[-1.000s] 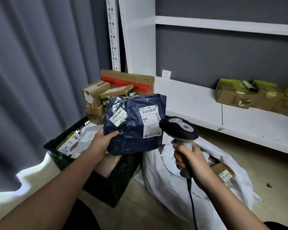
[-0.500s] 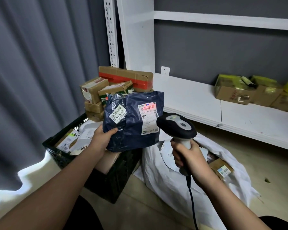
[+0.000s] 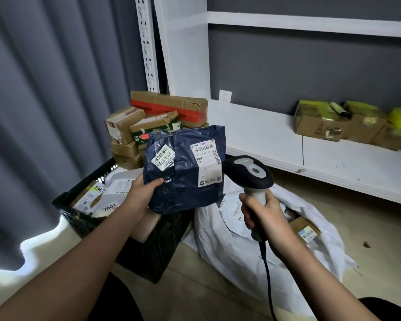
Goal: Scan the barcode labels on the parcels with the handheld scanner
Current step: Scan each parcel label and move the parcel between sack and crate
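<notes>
R grip: right hand (image 3: 263, 216) wrapped tight round the scanner (image 3: 249, 172) handle, fingers curled, cable hanging down from the butt.
L grip: left hand (image 3: 140, 193) clamps the parcel (image 3: 183, 170) at its lower-left corner, thumb on the front face, fingers behind (hidden).
Scanner head: dark, sits just beside the parcel's right edge, nose toward the parcel. Can't tell if the trigger is pressed; no beam visible on the label.
Parcel: dark blue poly bag, held up in the air above the crate (image 3: 125, 246), face toward the camera, roughly upright.
Label: white waybill (image 3: 206, 162) on the right half of the bag, long axis vertical, barcode strip along its top. Second small sticker (image 3: 163, 158) upper left, tilted.
Key relation: label lies up and left of the scanner head, v. near; scanner looks edge-on to the bag, so prob. needs to back off or swing round to face the label, or L hand turns the bag toward it.
Nearer hand: R, with scanner, is closest to the waybill.
Room: open air on the near side of the bag and to the right over the white sack (image 3: 252, 256); boxes (image 3: 148, 126) stacked close behind the bag, shelf (image 3: 333, 163) edge back right.
Risk: glossy creased film may glare; bag is limp, label could buckle.
</notes>
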The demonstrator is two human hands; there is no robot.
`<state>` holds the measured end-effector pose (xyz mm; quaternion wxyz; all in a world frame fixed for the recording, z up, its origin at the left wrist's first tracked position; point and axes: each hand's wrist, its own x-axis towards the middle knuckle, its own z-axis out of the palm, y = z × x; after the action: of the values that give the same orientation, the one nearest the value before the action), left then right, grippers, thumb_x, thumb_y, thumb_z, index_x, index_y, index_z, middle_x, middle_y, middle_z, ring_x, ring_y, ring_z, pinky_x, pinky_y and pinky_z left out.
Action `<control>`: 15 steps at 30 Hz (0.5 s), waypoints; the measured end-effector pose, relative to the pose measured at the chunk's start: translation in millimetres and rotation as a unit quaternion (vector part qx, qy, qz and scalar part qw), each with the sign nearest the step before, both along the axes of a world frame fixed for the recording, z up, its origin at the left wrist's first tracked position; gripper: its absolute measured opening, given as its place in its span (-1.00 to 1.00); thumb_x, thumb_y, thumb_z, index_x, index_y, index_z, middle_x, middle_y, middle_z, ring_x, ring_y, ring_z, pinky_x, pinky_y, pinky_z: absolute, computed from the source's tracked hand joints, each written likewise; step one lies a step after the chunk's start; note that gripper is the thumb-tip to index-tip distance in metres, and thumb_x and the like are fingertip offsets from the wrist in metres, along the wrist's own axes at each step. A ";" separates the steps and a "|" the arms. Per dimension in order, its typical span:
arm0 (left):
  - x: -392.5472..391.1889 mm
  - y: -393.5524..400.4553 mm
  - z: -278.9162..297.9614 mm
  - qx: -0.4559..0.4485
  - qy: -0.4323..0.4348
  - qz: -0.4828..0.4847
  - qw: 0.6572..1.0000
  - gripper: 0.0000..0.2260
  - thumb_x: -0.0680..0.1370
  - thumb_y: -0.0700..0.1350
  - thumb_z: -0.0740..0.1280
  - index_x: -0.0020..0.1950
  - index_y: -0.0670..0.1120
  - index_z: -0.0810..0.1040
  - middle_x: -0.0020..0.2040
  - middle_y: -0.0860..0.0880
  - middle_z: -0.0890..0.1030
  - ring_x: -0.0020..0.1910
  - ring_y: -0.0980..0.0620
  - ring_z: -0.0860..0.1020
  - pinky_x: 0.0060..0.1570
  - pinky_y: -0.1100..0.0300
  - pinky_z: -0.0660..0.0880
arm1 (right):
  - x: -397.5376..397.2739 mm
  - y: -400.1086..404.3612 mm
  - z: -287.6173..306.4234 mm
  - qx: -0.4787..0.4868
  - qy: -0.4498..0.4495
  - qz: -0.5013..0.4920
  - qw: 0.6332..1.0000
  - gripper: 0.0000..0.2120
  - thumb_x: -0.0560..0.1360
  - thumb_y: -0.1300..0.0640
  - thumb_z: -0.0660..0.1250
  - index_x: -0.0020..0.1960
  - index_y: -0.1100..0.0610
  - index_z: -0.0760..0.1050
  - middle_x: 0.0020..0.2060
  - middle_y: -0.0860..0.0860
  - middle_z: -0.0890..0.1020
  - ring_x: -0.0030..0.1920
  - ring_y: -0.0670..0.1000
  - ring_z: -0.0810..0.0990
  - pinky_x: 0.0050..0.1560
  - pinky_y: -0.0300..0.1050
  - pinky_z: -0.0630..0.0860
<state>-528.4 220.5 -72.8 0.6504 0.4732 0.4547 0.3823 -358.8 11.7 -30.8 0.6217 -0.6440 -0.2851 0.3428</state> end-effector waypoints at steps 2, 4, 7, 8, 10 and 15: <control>4.3 -5.3 2.5 -0.021 -0.014 -0.007 1.000 -0.71 0.57 -0.36 0.22 0.26 -0.16 0.47 0.08 -0.18 0.61 -0.16 -0.03 0.61 -0.22 0.14 0.55 | 6.8 -2.9 0.8 -0.005 -0.013 -0.024 1.000 -0.87 0.56 0.20 0.32 -0.04 0.07 0.36 -0.52 -0.02 0.41 -0.55 -0.04 0.30 -0.56 -0.27 0.19; 14.8 -16.5 4.4 -0.043 -0.023 -0.023 0.999 -0.76 0.56 -0.38 0.19 0.16 -0.14 0.45 0.00 -0.17 0.61 -0.22 -0.03 0.63 -0.26 0.13 0.57 | 20.3 -11.1 0.4 -0.006 -0.027 -0.056 0.998 -0.86 0.56 0.18 0.31 0.02 0.06 0.35 -0.50 0.00 0.40 -0.54 -0.05 0.32 -0.59 -0.29 0.19; 38.5 -32.0 -3.2 -0.051 0.003 -0.074 0.996 -0.75 0.56 -0.39 0.20 0.20 -0.19 0.43 0.15 -0.26 0.56 -0.11 -0.12 0.58 0.02 -0.07 0.53 | 48.5 -28.2 -4.3 -0.006 -0.026 -0.121 0.992 -0.83 0.56 0.16 0.30 0.06 0.06 0.33 -0.50 -0.03 0.42 -0.54 -0.05 0.33 -0.53 -0.26 0.21; 48.9 -39.2 -7.2 -0.062 0.014 -0.089 0.994 -0.72 0.56 -0.39 0.21 0.26 -0.21 0.41 0.16 -0.26 0.56 -0.10 -0.12 0.58 0.01 -0.06 0.52 | 58.2 -34.7 -7.0 -0.001 -0.021 -0.142 0.990 -0.83 0.55 0.17 0.30 0.06 0.07 0.32 -0.50 -0.04 0.43 -0.53 -0.05 0.33 -0.50 -0.22 0.23; 71.1 -54.6 -20.3 -0.099 0.036 -0.105 0.989 -0.73 0.56 -0.38 0.23 0.25 -0.23 0.41 0.09 -0.24 0.58 -0.14 -0.11 0.59 -0.13 0.01 0.57 | 73.7 -46.7 -10.9 -0.004 -0.012 -0.172 0.985 -0.83 0.55 0.16 0.30 0.05 0.07 0.31 -0.49 -0.03 0.45 -0.54 -0.05 0.34 -0.47 -0.17 0.25; 135.1 -102.0 -67.7 -0.254 0.064 -0.118 0.958 -0.84 0.57 -0.37 0.17 0.03 -0.25 0.53 -0.16 -0.18 0.59 -0.21 -0.13 0.56 -0.25 0.05 0.54 | 101.7 -73.0 -23.3 -0.009 0.032 -0.198 0.980 -0.84 0.58 0.21 0.28 0.01 0.09 0.28 -0.54 -0.03 0.37 -0.60 -0.08 0.29 -0.60 -0.29 0.19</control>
<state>-393.3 118.5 -140.5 0.7589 0.3663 0.5188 0.1437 -257.1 -61.2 -54.1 0.6802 -0.6822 -0.1283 0.2357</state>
